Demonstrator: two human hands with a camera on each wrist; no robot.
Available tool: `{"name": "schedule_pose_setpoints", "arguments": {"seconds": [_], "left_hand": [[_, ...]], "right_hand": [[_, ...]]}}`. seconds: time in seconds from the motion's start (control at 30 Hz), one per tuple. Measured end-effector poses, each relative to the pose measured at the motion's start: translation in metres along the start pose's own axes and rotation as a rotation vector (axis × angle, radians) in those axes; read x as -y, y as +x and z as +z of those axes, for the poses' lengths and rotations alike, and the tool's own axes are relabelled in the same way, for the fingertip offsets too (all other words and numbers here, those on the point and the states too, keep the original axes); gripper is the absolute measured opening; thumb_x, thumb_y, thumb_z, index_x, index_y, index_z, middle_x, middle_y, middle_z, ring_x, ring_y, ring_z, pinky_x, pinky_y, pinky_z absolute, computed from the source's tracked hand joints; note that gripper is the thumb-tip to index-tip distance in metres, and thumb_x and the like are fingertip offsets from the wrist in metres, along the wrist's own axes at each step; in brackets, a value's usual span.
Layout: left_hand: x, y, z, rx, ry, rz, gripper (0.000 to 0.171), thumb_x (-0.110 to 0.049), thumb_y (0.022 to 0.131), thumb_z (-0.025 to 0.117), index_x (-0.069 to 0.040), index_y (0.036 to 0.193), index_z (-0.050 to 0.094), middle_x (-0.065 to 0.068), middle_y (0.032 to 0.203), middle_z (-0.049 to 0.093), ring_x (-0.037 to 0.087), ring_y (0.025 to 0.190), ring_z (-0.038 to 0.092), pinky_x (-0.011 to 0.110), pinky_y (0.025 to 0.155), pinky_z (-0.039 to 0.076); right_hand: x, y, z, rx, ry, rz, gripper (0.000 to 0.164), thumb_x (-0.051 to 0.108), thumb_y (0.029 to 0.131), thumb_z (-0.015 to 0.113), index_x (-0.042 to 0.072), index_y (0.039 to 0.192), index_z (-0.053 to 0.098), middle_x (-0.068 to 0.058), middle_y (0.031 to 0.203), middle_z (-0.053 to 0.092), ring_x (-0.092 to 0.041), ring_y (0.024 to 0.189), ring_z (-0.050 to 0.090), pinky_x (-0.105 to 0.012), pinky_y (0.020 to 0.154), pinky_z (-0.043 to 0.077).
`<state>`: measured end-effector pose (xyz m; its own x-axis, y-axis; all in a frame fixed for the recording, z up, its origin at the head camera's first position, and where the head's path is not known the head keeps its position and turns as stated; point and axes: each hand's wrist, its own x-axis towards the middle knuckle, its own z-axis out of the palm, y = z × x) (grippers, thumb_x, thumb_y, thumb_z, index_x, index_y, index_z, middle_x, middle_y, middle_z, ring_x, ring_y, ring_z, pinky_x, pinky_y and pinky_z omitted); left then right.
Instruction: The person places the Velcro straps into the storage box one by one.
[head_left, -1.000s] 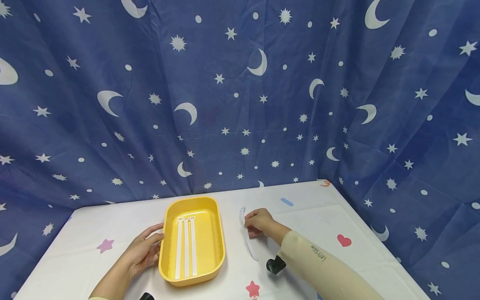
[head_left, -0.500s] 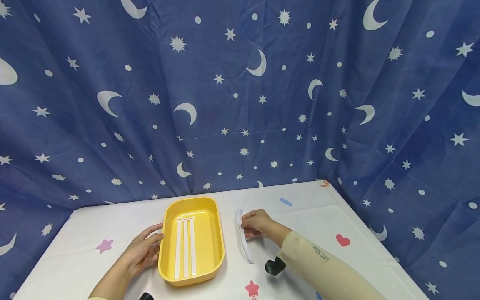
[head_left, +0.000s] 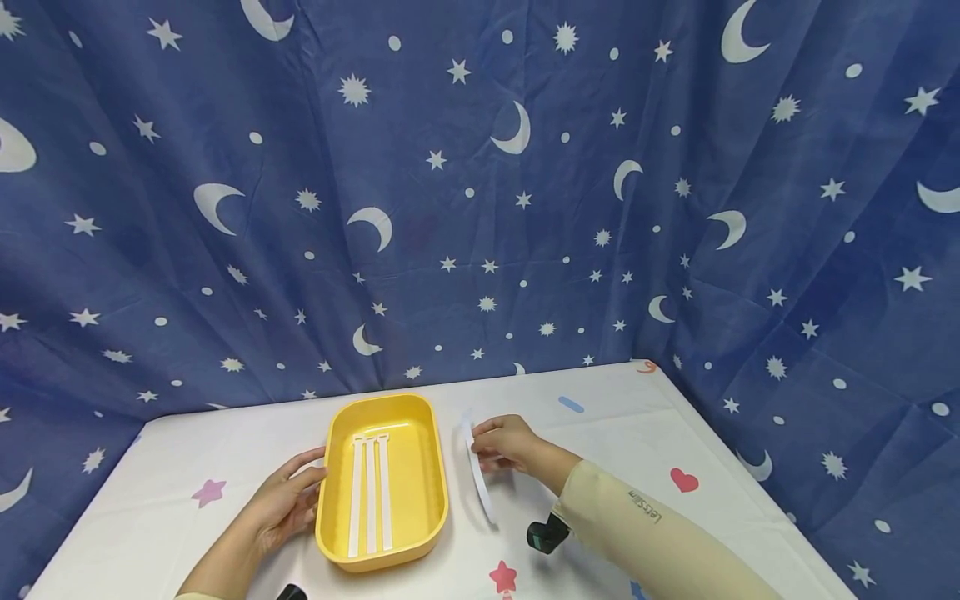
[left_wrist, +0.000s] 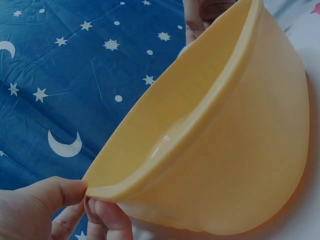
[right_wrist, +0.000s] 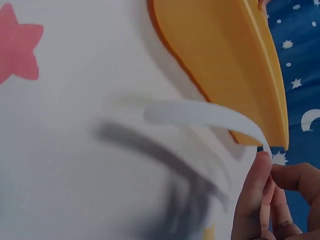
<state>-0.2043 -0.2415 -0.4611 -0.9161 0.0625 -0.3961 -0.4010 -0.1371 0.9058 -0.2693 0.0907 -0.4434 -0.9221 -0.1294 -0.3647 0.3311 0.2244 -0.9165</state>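
Observation:
A yellow plastic tray (head_left: 440, 467) stands on the table with three white slotted-head straps (head_left: 371, 492) lying lengthwise side by side in it. My left hand (head_left: 279, 508) is at the tray's left side; in the left wrist view its thumb and fingers (left_wrist: 62, 192) pinch the rim. Just right of the tray, my right hand (head_left: 506, 446) holds another white strap (head_left: 481, 483) between thumb and fingers. That strap's long end (right_wrist: 200, 114) curves out over the tabletop in the right wrist view, its shadow beneath. The straps inside are hidden in both wrist views.
The white tablecloth (head_left: 600, 525) is printed with a red heart, stars and a blue bar. A blue curtain (head_left: 450, 208) with moons and stars hangs behind the table and along its right side. A black wrist-camera piece (head_left: 547, 533) sits under the right sleeve.
My right hand has moved a little left toward the tray, carrying the white strap, which has turned more edge-on. The left hand and the tray have stayed put.

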Motion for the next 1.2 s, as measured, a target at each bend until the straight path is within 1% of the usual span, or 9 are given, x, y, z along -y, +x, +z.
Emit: {"name": "schedule_pose_setpoints", "arguments": {"seconds": [0.2, 0.43, 0.6, 0.7, 0.8, 0.9, 1.1, 1.2], "left_hand": [[0.001, 0.000, -0.001, 0.001, 0.006, -0.001, 0.062, -0.014, 0.098, 0.056, -0.009, 0.152, 0.026, 0.000, 0.094, 0.065, 0.006, 0.079, 0.063, 0.020, 0.063, 0.058], [0.001, 0.001, -0.001, 0.005, 0.007, -0.005, 0.062, -0.015, 0.098, 0.056, -0.010, 0.152, 0.026, -0.001, 0.090, 0.064, 0.004, 0.072, 0.062, 0.016, 0.054, 0.054], [0.001, 0.000, -0.001, 0.001, 0.009, -0.008, 0.063, -0.014, 0.098, 0.056, -0.010, 0.152, 0.026, -0.001, 0.089, 0.064, 0.004, 0.070, 0.061, 0.015, 0.052, 0.053], [0.001, 0.000, -0.001, -0.002, 0.010, -0.007, 0.063, -0.014, 0.098, 0.056, -0.010, 0.152, 0.026, 0.000, 0.090, 0.065, 0.005, 0.072, 0.062, 0.016, 0.054, 0.054], [0.001, 0.000, -0.001, -0.004, 0.009, -0.006, 0.063, -0.014, 0.098, 0.056, -0.010, 0.153, 0.026, 0.000, 0.092, 0.065, 0.006, 0.075, 0.063, 0.018, 0.058, 0.057], [0.001, 0.000, -0.001, -0.009, 0.007, -0.008, 0.063, -0.014, 0.098, 0.057, -0.010, 0.153, 0.026, 0.001, 0.092, 0.065, 0.007, 0.077, 0.064, 0.021, 0.062, 0.059], [0.001, 0.001, 0.000, -0.011, 0.008, -0.006, 0.063, -0.014, 0.098, 0.056, -0.010, 0.153, 0.026, 0.001, 0.092, 0.065, 0.007, 0.077, 0.063, 0.022, 0.063, 0.059], [0.001, 0.001, 0.000, -0.008, 0.009, -0.001, 0.063, -0.013, 0.098, 0.056, -0.009, 0.153, 0.025, 0.001, 0.094, 0.065, 0.008, 0.079, 0.064, 0.024, 0.068, 0.060]], "right_hand": [[0.007, -0.005, 0.004, 0.014, -0.002, -0.001, 0.033, -0.005, 0.081, 0.068, -0.007, 0.113, 0.064, -0.005, 0.077, 0.062, -0.011, 0.064, 0.061, -0.022, 0.055, 0.058], [0.014, -0.011, 0.010, 0.030, 0.018, 0.003, 0.035, -0.006, 0.081, 0.067, -0.008, 0.116, 0.062, -0.006, 0.079, 0.063, -0.013, 0.068, 0.064, -0.024, 0.059, 0.060], [0.019, -0.015, 0.013, 0.049, 0.042, 0.000, 0.034, -0.007, 0.080, 0.068, -0.007, 0.114, 0.063, -0.006, 0.079, 0.063, -0.013, 0.067, 0.063, -0.025, 0.060, 0.061], [0.021, -0.015, 0.014, 0.055, 0.045, -0.001, 0.031, -0.006, 0.080, 0.068, -0.005, 0.110, 0.065, -0.006, 0.078, 0.063, -0.012, 0.065, 0.063, -0.025, 0.059, 0.061], [0.023, -0.016, 0.015, 0.057, 0.048, -0.003, 0.029, -0.006, 0.079, 0.069, -0.003, 0.108, 0.065, -0.006, 0.079, 0.064, -0.013, 0.066, 0.064, -0.026, 0.060, 0.061], [0.025, -0.016, 0.017, 0.059, 0.045, 0.000, 0.030, -0.005, 0.079, 0.070, -0.003, 0.109, 0.066, -0.007, 0.080, 0.064, -0.013, 0.067, 0.064, -0.027, 0.061, 0.061], [0.030, -0.018, 0.021, 0.075, 0.046, -0.001, 0.031, -0.004, 0.080, 0.071, -0.003, 0.110, 0.065, -0.008, 0.081, 0.063, -0.014, 0.068, 0.064, -0.028, 0.062, 0.062], [0.031, -0.018, 0.024, 0.082, 0.043, -0.007, 0.031, -0.005, 0.080, 0.071, -0.003, 0.110, 0.065, -0.008, 0.081, 0.063, -0.014, 0.068, 0.064, -0.028, 0.062, 0.061]]}}
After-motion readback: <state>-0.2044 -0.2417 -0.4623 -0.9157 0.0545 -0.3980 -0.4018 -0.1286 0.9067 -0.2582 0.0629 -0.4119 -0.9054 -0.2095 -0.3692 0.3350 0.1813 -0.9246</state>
